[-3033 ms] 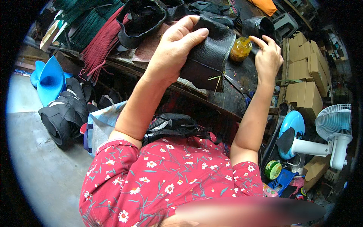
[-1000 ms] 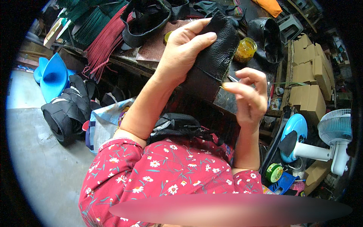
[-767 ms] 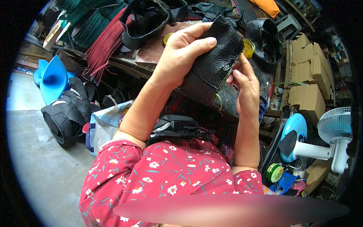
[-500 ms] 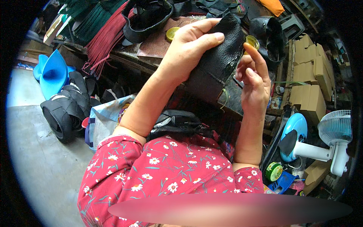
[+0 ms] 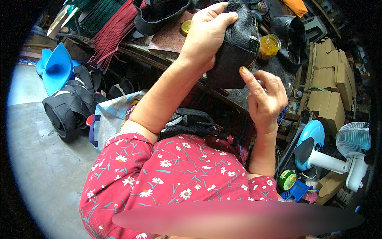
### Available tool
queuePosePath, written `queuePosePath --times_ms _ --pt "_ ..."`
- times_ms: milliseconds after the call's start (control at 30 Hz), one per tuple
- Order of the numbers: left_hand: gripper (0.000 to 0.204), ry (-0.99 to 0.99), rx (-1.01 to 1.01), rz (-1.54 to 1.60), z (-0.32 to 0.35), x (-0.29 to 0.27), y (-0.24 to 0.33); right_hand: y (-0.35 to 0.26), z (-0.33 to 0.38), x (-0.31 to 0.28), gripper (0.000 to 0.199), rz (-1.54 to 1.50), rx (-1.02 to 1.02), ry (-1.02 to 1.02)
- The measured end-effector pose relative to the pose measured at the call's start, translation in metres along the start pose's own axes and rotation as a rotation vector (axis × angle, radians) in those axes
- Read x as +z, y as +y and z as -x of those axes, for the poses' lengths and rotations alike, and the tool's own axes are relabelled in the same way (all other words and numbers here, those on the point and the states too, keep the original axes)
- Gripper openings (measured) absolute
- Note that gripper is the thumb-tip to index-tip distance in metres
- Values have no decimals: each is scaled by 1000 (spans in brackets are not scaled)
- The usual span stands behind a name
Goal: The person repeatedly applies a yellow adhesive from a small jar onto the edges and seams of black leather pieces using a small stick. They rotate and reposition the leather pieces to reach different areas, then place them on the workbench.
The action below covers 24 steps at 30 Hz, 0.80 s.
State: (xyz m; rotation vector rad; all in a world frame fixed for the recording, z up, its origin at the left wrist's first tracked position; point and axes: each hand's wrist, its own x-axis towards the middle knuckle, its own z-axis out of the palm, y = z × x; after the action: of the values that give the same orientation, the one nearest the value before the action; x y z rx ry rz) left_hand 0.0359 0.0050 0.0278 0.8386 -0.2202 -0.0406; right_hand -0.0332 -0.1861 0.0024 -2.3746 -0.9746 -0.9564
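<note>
Grey concrete floor (image 5: 43, 167) at left. Cluttered dark desk (image 5: 167, 38) ahead. Cardboard boxes (image 5: 330, 91) stacked right; white fan (image 5: 350, 149) below them. Daylight.

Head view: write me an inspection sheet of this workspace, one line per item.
Surface: dark workbench, crowded, little of it bare.
Job's things: black leather piece, grained, held up above the bench.
Clutter: open jar of yellow stuff, yellow lid, black boot uppers, bundles of red cord and green cord.
Grips: left hand wraps the leather piece; right hand touches its lower edge with a fingertip, other fingers curled; whether it holds a tool cannot be told.
Cables: nothing seen.
Surroundings: grey floor, blue plastic forms, black straps, cardboard boxes, white fan.
</note>
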Motion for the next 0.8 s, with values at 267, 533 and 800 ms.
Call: queuePosePath --times_ms 267,533,800 --pt "28 -240 213 -406 -1 16 -10 13 -32 -21 57 -561 334 391" --pt "23 -492 189 -709 1 14 7 29 -66 -40 61 -664 323 -66" --pt "33 -535 -127 -677 7 -13 12 54 -63 -44 52 -655 542 219"
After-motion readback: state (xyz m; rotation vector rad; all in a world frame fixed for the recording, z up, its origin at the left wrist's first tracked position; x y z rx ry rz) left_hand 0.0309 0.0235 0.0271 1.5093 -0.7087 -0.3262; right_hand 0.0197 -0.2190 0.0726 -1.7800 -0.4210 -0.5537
